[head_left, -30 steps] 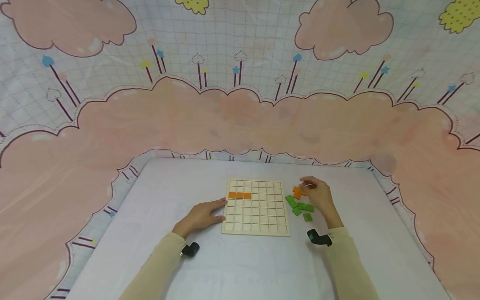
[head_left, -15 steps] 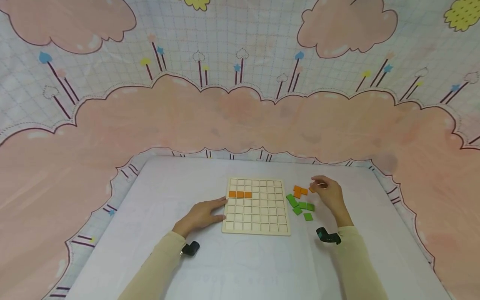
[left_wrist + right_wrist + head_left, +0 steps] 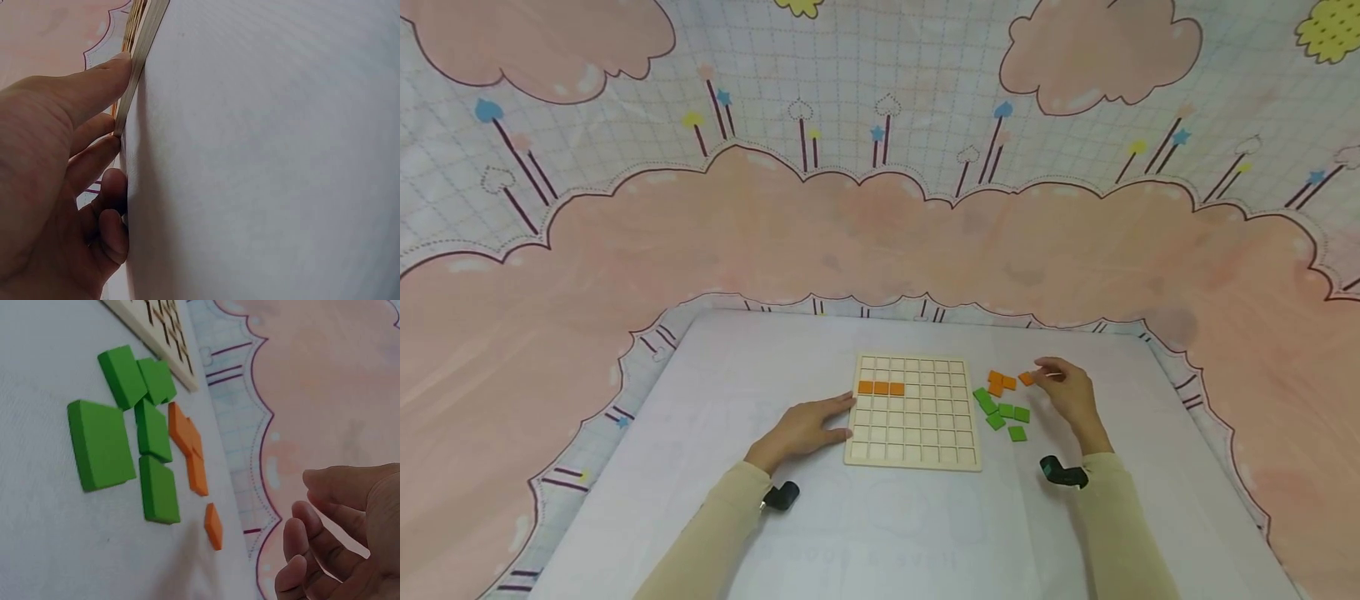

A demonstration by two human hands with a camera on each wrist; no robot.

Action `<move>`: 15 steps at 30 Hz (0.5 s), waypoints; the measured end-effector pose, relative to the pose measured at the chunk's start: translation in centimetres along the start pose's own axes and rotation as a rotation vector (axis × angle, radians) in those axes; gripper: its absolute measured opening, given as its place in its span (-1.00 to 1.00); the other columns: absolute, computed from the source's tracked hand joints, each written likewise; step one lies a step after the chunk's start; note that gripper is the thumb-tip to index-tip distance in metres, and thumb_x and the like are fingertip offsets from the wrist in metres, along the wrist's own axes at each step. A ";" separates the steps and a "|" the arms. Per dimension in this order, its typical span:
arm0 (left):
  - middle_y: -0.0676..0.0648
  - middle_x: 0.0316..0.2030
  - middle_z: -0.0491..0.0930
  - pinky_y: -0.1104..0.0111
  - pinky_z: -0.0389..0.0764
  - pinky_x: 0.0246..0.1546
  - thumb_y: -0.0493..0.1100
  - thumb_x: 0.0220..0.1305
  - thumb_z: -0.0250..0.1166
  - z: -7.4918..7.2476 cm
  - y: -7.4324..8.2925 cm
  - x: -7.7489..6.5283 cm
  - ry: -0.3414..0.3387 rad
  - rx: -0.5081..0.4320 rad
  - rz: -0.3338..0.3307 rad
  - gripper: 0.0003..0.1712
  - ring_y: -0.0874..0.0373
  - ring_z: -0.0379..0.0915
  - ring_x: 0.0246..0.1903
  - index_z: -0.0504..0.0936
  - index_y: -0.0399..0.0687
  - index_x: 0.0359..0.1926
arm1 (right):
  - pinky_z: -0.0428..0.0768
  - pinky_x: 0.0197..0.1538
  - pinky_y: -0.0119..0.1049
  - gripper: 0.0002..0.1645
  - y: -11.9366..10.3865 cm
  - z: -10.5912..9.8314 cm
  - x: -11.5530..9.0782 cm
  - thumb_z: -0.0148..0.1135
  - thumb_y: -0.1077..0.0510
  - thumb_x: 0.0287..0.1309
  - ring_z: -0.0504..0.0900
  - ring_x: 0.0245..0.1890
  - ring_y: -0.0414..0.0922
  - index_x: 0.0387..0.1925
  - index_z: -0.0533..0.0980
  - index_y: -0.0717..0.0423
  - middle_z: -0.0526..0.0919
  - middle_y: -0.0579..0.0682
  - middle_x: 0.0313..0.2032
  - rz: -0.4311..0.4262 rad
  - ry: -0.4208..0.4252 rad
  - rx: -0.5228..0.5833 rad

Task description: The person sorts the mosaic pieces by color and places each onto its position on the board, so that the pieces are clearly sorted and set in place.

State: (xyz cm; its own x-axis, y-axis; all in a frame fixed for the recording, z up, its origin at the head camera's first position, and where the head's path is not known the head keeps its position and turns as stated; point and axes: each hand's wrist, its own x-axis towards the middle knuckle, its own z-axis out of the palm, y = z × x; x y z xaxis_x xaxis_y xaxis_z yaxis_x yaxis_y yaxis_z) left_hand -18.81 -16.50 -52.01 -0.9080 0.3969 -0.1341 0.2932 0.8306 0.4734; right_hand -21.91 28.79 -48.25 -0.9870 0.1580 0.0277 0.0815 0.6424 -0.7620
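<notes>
A pale wooden grid board lies on the white table with three orange tiles side by side in its left part. My left hand touches the board's left edge with thumb and fingertips; in the left wrist view the thumb meets the rim. To the board's right, a lone orange tile lies on the table. Close to its right is my right hand, fingers slightly bent. In the right wrist view a gap separates the fingertips from that tile, and nothing is between them.
Several loose green tiles lie beside the board's right edge. Behind them is a small cluster of orange tiles, some touching. A patterned cloth hangs around the back and sides of the table.
My right hand has drawn one orange tile rightward from the cluster and let go of it, then shifted slightly farther right. My left hand has stayed at the board's edge.
</notes>
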 end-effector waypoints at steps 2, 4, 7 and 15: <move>0.16 0.47 0.21 0.01 0.25 0.45 0.18 0.27 0.30 0.0 0.1 0.0 0.001 -0.005 0.000 -0.25 0.01 0.18 0.46 0.31 0.26 0.44 | 0.50 -0.18 -0.42 -0.56 0.3 0.0 0.1 0.17 0.10 0.34 0.55 0.00 0.08 0.18 0.51 0.19 0.60 0.23 0.01 0.018 -0.004 -0.003; 0.16 0.47 0.21 0.01 0.25 0.45 0.18 0.27 0.30 -0.1 0.1 -0.1 0.000 -0.005 -0.002 -0.25 0.01 0.18 0.46 0.31 0.26 0.44 | 0.51 -0.21 -0.42 -0.56 0.6 0.0 0.3 0.17 0.10 0.34 0.54 -0.01 0.08 0.18 0.51 0.19 0.60 0.23 0.01 0.037 -0.011 0.000; 0.16 0.47 0.21 0.02 0.26 0.45 0.18 0.27 0.30 -0.1 0.2 -0.1 0.002 0.001 -0.001 -0.25 0.01 0.19 0.45 0.31 0.25 0.44 | 0.50 -0.21 -0.42 -0.57 1.0 0.1 0.4 0.18 0.11 0.33 0.55 -0.01 0.07 0.16 0.52 0.20 0.60 0.24 0.01 0.039 -0.003 -0.003; 0.19 0.47 0.21 0.02 0.26 0.45 0.19 0.26 0.30 0.0 0.1 -0.1 0.003 -0.011 -0.007 -0.25 0.02 0.18 0.46 0.31 0.26 0.43 | 0.49 -0.19 -0.41 -0.60 2.3 0.9 0.8 0.20 0.13 0.31 0.57 -0.04 0.06 0.12 0.54 0.21 0.61 0.25 0.00 0.078 0.014 -0.003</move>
State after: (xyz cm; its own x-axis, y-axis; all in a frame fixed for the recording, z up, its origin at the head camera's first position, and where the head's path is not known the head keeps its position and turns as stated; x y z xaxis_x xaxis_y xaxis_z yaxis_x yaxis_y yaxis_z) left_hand -18.66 -16.46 -51.92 -0.9110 0.3897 -0.1353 0.2830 0.8290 0.4823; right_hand -22.69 29.68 -50.56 -0.9757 0.2181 -0.0222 0.1581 0.6297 -0.7605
